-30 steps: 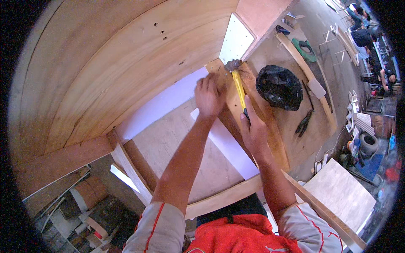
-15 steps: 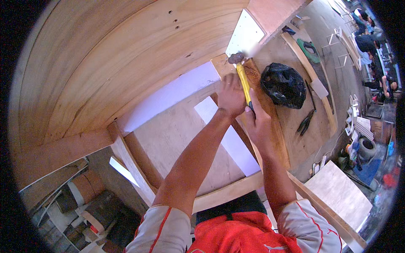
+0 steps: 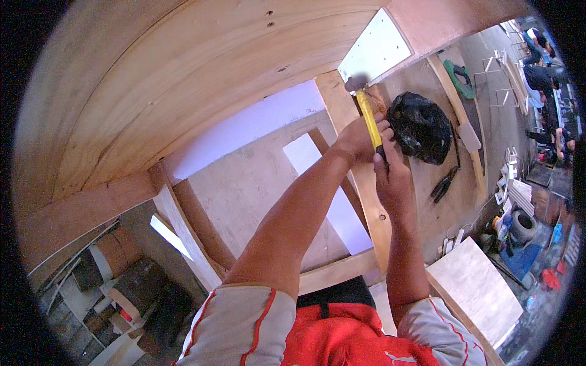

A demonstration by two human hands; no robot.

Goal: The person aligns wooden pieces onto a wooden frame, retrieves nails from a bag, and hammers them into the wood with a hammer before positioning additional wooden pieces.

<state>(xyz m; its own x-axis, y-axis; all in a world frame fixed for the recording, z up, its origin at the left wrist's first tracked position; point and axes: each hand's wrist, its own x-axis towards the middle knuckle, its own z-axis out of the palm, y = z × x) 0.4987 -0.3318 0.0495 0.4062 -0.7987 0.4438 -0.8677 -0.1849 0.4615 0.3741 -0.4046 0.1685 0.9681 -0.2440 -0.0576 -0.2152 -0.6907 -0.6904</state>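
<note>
Hammer [image 3: 367, 113] and hands, viewed from above. We see the right hand [image 3: 394, 174] clenched round the dark lower end of the yellow handle; this grip serves as our reference for place. Ahead of it and slightly left is the blurred head, close to the lower corner of a white plate [image 3: 377, 46]; whether the two touch, we cannot tell. The left hand [image 3: 358, 139] lies just ahead and left of the grip, passing beneath the handle, its fingertips emerging on the far side near a black bag [image 3: 421, 128]. We cannot tell whether those fingers grasp anything. Right of the grip lie pliers [image 3: 444, 185]; left of it, a rail [image 3: 373, 204] runs under the left wrist. Half a second earlier the left hand lay left of the handle; its fingers have now crossed to the right, while the right hand keeps its hold. For the work, we judge this to mean that the hammer is merely held while the left hand reaches.
</note>
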